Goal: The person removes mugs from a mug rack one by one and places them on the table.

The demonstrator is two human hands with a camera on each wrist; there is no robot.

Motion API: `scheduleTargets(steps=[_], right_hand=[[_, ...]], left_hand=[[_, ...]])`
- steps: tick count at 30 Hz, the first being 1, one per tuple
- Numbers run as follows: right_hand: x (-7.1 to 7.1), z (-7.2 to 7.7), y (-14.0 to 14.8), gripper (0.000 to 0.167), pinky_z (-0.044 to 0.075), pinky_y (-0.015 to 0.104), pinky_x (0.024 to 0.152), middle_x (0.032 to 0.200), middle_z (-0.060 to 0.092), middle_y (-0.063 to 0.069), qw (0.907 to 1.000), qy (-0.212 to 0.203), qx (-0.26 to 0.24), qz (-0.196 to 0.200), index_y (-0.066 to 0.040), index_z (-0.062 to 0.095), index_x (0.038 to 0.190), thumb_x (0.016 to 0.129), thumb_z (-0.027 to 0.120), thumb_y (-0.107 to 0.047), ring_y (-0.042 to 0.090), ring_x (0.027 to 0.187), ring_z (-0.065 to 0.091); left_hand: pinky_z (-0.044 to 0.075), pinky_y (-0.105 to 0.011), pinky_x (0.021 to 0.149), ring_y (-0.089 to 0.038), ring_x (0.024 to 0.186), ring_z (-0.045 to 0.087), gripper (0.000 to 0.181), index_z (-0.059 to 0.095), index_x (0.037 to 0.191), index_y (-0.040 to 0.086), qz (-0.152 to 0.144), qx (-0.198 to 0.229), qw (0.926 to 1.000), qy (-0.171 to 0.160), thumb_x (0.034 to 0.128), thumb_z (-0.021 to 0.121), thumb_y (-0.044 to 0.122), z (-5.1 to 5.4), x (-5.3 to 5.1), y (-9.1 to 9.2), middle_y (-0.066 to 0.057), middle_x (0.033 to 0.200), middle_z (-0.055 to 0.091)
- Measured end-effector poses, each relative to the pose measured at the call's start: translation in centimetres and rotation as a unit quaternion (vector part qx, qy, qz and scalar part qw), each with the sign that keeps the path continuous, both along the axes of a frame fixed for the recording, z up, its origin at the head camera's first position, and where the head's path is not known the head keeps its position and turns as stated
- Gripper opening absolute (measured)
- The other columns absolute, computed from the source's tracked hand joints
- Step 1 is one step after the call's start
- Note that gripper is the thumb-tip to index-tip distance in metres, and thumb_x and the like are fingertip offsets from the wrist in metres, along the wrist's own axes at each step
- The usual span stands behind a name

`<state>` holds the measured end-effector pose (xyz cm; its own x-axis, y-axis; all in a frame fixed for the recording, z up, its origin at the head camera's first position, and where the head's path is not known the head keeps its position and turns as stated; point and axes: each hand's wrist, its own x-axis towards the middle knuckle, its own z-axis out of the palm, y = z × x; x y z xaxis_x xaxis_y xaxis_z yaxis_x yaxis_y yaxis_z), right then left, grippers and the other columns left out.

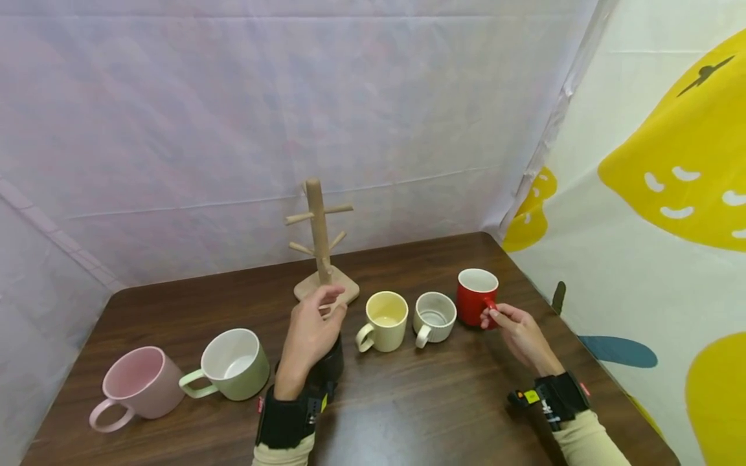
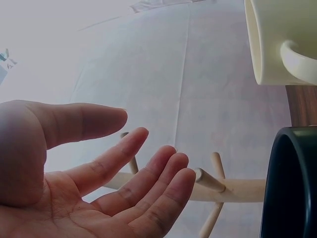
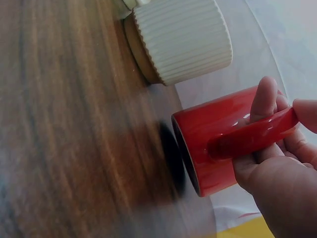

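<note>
At the table's right side my right hand (image 1: pixel 521 336) grips the handle of a red mug (image 1: pixel 471 305) with a white inside. In the right wrist view, fingers pass through the handle loop and the thumb lies on it; a dark shadow shows by the mug's base (image 3: pixel 198 163). My left hand (image 1: pixel 309 336) hovers with loose, parted fingers above a black mug (image 1: pixel 333 366), which it partly hides. Nothing is in that hand. Just beyond it stands a wooden mug tree (image 1: pixel 318 226) with bare pegs.
Between the hands stand a yellow mug (image 1: pixel 387 333) and a ribbed off-white cup (image 1: pixel 434 320). Toward the left are a green mug (image 1: pixel 250 375) with a white inside and a pink mug (image 1: pixel 157 388). Cloth walls (image 1: pixel 233 129) border the brown table (image 1: pixel 408 414).
</note>
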<state>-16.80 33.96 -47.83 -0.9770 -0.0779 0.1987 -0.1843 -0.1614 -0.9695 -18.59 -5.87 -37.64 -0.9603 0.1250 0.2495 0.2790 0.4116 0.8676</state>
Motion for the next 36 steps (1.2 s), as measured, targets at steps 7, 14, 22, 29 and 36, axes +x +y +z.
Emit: scheduleTargets(steps=[7,14,22,29,36], right_hand=[[0.4,-0.3,0.4,0.019,0.051,0.022,0.089,0.096,0.07,0.002,0.9999,-0.005,0.01,0.008,0.009,0.06,0.106,0.104,0.045,-0.003,0.013,0.087,0.066],[0.6,-0.6,0.7,0.02,0.05,0.022,0.091,0.098,0.07,0.002,0.9997,0.009,0.009,0.019,0.009,0.06,0.106,0.104,0.043,-0.001,0.013,0.089,0.067],[0.9,-0.9,0.8,0.021,0.049,0.021,0.091,0.098,0.071,0.002,0.9997,0.007,0.014,0.019,0.009,0.06,0.107,0.104,0.042,-0.001,0.013,0.09,0.068],[1.0,-1.1,1.1,0.022,0.049,0.022,0.092,0.101,0.072,0.004,0.9988,0.019,-0.001,0.044,0.011,0.06,0.108,0.104,0.041,0.003,0.014,0.092,0.068],[1.3,-1.4,1.4,0.022,0.049,0.022,0.092,0.103,0.072,0.004,0.9987,0.013,-0.001,0.05,0.01,0.06,0.109,0.104,0.041,0.003,0.014,0.095,0.069]], left_hand=[[0.052,-0.049,0.093,-0.035,0.111,0.063,0.026,0.066,0.117,0.002,0.002,-0.001,0.9998,0.019,0.0914,0.062,0.006,-0.1,0.0,0.1,-0.016,0.12,0.067],[0.052,-0.045,0.094,-0.033,0.113,0.063,0.027,0.066,0.118,0.003,0.0,-0.001,1.0,0.007,0.0916,0.063,0.006,0.1,-0.1,0.0,-0.015,0.121,0.067],[0.051,-0.045,0.095,-0.034,0.114,0.062,0.028,0.066,0.119,0.003,-0.002,-0.005,1.0,-0.001,0.0917,0.061,0.005,-0.1,-0.2,-0.1,-0.019,0.12,0.066],[0.051,-0.046,0.095,-0.034,0.113,0.063,0.028,0.066,0.119,0.003,-0.001,-0.005,1.0,-0.002,0.0914,0.062,0.005,0.1,-0.2,-0.2,-0.018,0.118,0.067],[0.051,-0.046,0.095,-0.034,0.113,0.063,0.029,0.066,0.12,0.002,-0.001,-0.007,1.0,-0.006,0.0919,0.061,0.006,0.0,-0.2,-0.1,-0.019,0.12,0.066]])
